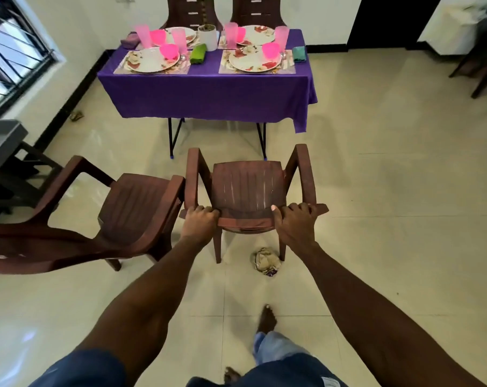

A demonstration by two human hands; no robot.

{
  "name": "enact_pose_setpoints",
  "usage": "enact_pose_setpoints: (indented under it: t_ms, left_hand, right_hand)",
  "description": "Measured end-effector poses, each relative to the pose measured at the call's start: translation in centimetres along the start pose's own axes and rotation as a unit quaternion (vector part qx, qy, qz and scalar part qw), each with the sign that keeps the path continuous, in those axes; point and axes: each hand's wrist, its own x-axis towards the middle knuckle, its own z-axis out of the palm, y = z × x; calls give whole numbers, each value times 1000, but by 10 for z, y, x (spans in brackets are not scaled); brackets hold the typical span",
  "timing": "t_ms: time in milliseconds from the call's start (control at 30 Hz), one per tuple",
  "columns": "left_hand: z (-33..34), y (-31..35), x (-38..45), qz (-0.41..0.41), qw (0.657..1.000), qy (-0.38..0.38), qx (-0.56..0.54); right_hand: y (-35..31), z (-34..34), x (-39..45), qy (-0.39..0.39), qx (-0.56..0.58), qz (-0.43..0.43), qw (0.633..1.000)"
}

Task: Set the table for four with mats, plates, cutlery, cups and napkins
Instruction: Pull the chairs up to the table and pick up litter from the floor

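Note:
A brown plastic armchair (248, 188) faces the table, a short way back from it. My left hand (200, 222) and my right hand (295, 222) both grip the top edge of its backrest. Ahead stands the table under a purple cloth (206, 90). On it lie floral mats (119, 69) with flowered plates (150, 60), pink bowls (169, 50) and pink cups (143, 36). A green napkin (198, 53) and a teal napkin (299, 53) lie beside the near plates, a purple one (130, 40) at the far left.
A second brown armchair (130, 216) stands tilted just left of mine, arms nearly touching. Two dark chairs (192, 12) stand behind the table, with a white pot (208, 36) between the settings. A crumpled cloth (267, 261) lies on the tiled floor under my chair.

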Motion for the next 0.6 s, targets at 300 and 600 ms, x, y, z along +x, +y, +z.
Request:
enact_pose_setpoints:
  t_ms: [300,600]
  left_hand:
    - [-12,-27,89,-22,998,-43,30]
    - [-14,-46,155,-133,987,-87,11]
  right_hand:
    - [-8,28,93,-46,-29,0,999]
    - [-20,51,155,-87,-14,13,996]
